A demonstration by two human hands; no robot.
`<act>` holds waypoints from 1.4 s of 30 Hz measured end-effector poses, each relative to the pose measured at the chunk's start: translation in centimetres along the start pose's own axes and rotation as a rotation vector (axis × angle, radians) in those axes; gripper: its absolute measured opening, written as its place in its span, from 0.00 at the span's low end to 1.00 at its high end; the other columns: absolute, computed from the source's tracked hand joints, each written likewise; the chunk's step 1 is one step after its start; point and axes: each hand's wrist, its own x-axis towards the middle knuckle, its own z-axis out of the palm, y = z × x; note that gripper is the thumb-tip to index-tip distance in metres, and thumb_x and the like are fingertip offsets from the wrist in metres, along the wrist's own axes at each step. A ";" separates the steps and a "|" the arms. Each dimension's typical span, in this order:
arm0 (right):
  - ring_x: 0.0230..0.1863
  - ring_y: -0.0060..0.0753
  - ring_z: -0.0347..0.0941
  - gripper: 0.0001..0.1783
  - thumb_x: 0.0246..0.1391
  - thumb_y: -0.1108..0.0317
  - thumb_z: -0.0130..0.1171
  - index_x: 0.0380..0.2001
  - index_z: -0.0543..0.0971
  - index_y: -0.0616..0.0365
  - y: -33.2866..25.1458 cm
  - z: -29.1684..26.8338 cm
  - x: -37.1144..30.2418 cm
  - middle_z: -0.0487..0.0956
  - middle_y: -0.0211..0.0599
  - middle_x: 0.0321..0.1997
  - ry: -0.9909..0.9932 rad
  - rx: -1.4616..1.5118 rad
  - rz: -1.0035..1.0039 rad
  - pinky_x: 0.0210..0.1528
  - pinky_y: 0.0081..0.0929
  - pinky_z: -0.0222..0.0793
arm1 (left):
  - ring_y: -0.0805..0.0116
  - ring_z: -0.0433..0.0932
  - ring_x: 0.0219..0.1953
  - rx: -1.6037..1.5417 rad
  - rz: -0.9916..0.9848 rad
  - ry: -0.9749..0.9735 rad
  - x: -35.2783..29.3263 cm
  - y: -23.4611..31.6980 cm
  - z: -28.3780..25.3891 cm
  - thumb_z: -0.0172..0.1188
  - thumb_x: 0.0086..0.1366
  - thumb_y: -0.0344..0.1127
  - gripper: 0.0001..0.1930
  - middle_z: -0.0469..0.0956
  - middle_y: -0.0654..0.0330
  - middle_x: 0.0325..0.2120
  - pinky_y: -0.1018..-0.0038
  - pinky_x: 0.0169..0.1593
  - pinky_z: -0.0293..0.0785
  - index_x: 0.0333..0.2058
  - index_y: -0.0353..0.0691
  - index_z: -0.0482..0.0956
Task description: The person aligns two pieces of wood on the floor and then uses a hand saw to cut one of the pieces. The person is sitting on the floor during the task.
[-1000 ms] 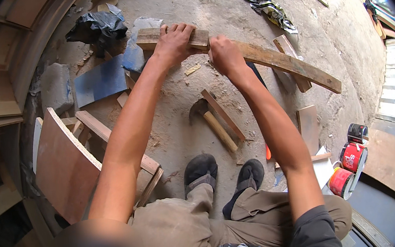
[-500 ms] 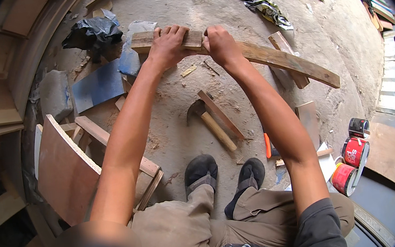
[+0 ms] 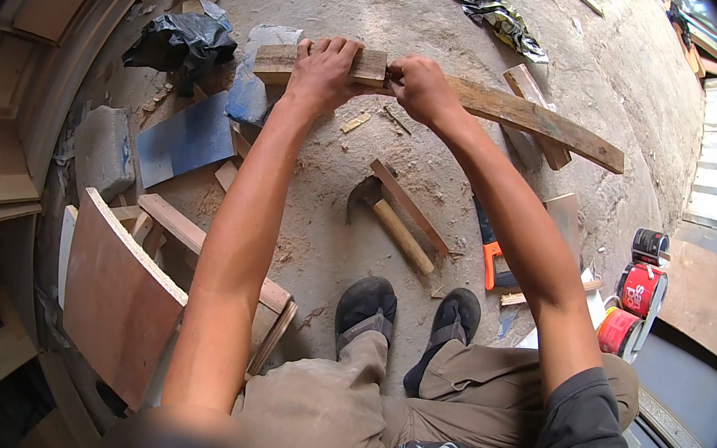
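My left hand is closed over a short wooden block, its fingers across the top. The block lies over the left end of a long wooden plank, which slopes away to the right. Against the block's right end my right hand is closed in a fist with thumb and fingers pinched together; what they grip is hidden. Another piece of wood crosses beneath the plank. Nearer my feet a claw hammer with a wooden handle lies beside a thin wooden strip.
A saw with an orange handle lies partly behind my right forearm. To the left stand a curved plywood piece, a blue-and-white board and a grey block. Red cans sit at right; a black plastic bag lies far left.
The view has shifted slightly, so most of the scene sits a little further right. Both hands keep their places at the block, and more of the orange saw handle shows.
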 end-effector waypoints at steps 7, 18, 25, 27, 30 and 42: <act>0.43 0.57 0.76 0.11 0.48 0.74 0.61 0.37 0.82 0.64 0.0 0.4 -1.1 0.78 0.54 0.39 0.108 0.047 0.024 0.48 0.45 0.72 | 0.59 0.67 0.62 -0.001 0.004 0.003 -0.1 0.2 0.0 0.66 0.54 0.65 0.41 0.72 0.60 0.55 0.53 0.66 0.53 0.59 0.47 0.67; 0.47 0.40 0.75 0.13 0.48 0.68 0.62 0.39 0.82 0.57 0.2 1.1 -3.7 0.78 0.38 0.39 0.183 -0.385 -0.311 0.50 0.38 0.68 | 0.61 0.68 0.61 -0.014 -0.016 0.021 -0.1 0.0 0.2 0.68 0.52 0.65 0.40 0.73 0.60 0.54 0.58 0.66 0.53 0.58 0.48 0.70; 0.45 0.33 0.75 0.04 0.50 0.68 0.60 0.31 0.80 0.52 1.5 0.4 -2.6 0.77 0.31 0.37 0.129 -0.455 -0.458 0.47 0.34 0.69 | 0.60 0.68 0.61 -0.037 -0.013 0.015 0.3 0.0 -0.1 0.70 0.51 0.63 0.39 0.74 0.61 0.53 0.58 0.66 0.54 0.57 0.49 0.70; 0.44 0.34 0.75 0.04 0.50 0.68 0.61 0.31 0.80 0.53 1.1 0.1 -2.9 0.77 0.32 0.37 0.124 -0.409 -0.475 0.49 0.34 0.68 | 0.60 0.68 0.61 -0.037 -0.023 -0.003 0.4 0.0 -0.1 0.70 0.51 0.62 0.39 0.74 0.61 0.53 0.57 0.66 0.54 0.57 0.50 0.70; 0.40 0.36 0.76 0.05 0.50 0.68 0.63 0.30 0.78 0.56 0.5 -0.1 -4.1 0.76 0.35 0.36 0.359 -0.127 -0.353 0.46 0.34 0.71 | 0.60 0.68 0.62 -0.104 -0.039 -0.001 0.4 0.0 -0.6 0.72 0.49 0.59 0.39 0.75 0.61 0.54 0.57 0.66 0.54 0.57 0.51 0.70; 0.29 0.25 0.77 0.06 0.54 0.72 0.63 0.29 0.76 0.63 0.5 0.2 -8.0 0.84 0.41 0.38 0.591 0.388 0.165 0.34 0.23 0.73 | 0.54 0.73 0.57 -0.213 -0.052 0.007 0.5 -4.3 -3.0 0.77 0.45 0.53 0.42 0.77 0.56 0.52 0.60 0.61 0.67 0.58 0.48 0.71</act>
